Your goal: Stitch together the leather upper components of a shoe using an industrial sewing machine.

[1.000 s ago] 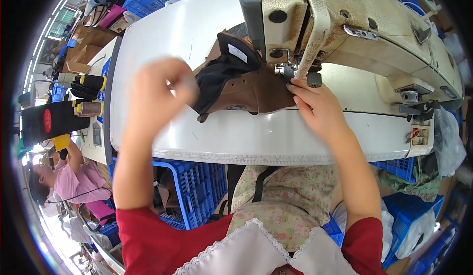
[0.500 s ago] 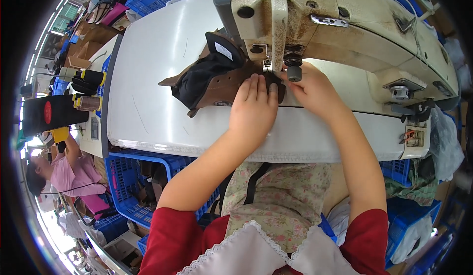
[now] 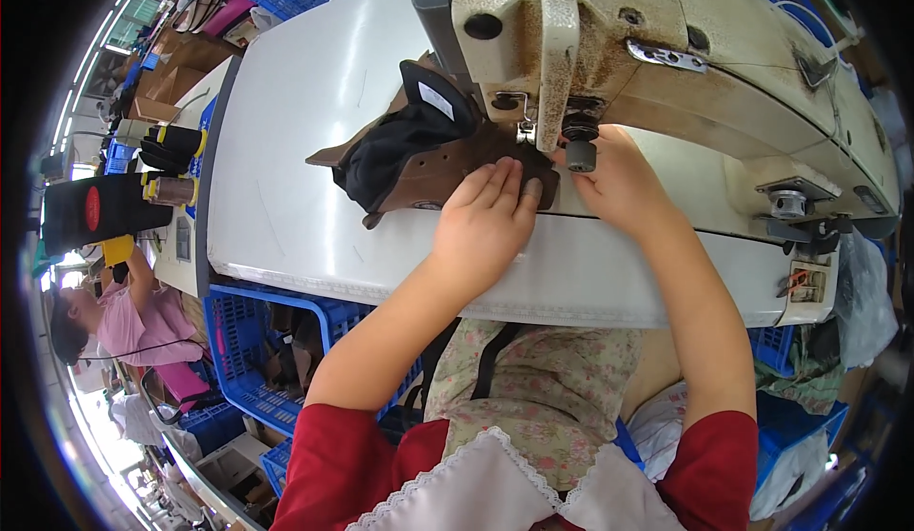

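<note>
Nearest: the worker's lap, floral cloth [image 3: 547, 398] over it, white lace-edged collar [image 3: 476, 479] and red sleeves [image 3: 347, 464] at the lower edge.

Left forearm rises from the lower left to the table. Left hand [image 3: 486, 222]: palm down, fingers [image 3: 495, 184] straight and pressed side by side, flat on the brown piece [image 3: 433, 174]. It grips nothing; it only presses.

Right forearm rises from the lower right. Right hand [image 3: 619, 184]: at the foot of the machine head, just beside the left hand, fingers curled toward the needle area. Whether the tips pinch the piece's edge cannot be told; the machine hides them.

Brown piece: a leather-like shoe part with black lining [image 3: 390, 146] bunched at its left end, lying on the white table [image 3: 286, 150], its right end under the needle [image 3: 524, 131]. A black flap [image 3: 433, 93] with a small white label stands up behind it.

Sewing machine [image 3: 685, 65]: cream, stained brown, spanning the upper right; a black knob [image 3: 579, 155] hangs below its head, just above the right hand.

Under the table's near edge, left: blue crate [image 3: 228, 360] with dark items inside. Right: more blue crates [image 3: 790, 417] and pale cloth.

Far left: a second person in a pink top [image 3: 143, 317], seated, well apart. Beyond them, black box [image 3: 95, 212] with a red dot, thread cones [image 3: 171, 188], cardboard boxes [image 3: 162, 84].
</note>
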A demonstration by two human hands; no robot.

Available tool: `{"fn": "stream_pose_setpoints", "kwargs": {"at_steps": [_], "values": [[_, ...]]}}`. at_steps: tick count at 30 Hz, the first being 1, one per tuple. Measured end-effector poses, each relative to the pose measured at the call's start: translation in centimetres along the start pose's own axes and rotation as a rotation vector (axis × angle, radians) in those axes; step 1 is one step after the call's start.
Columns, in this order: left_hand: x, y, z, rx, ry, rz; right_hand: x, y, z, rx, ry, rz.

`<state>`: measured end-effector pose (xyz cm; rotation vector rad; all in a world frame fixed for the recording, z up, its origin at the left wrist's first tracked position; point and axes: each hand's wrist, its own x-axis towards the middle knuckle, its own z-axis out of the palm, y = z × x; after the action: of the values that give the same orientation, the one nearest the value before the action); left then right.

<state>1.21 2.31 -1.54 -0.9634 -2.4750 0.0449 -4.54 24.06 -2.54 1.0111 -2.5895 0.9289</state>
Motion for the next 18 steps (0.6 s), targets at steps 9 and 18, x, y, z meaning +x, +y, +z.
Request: {"fn": "stream_pose_setpoints", "kwargs": {"at_steps": [9,18], "values": [[-0.2,-0.3,0.1,-0.008,0.030,0.019,0.0,-0.8,0.0,-0.107,0.039,-0.030],[-0.4,-0.6,0.2,-0.029,0.043,0.024,0.0,-1.3,0.0,-0.112,0.017,0.016]]}}
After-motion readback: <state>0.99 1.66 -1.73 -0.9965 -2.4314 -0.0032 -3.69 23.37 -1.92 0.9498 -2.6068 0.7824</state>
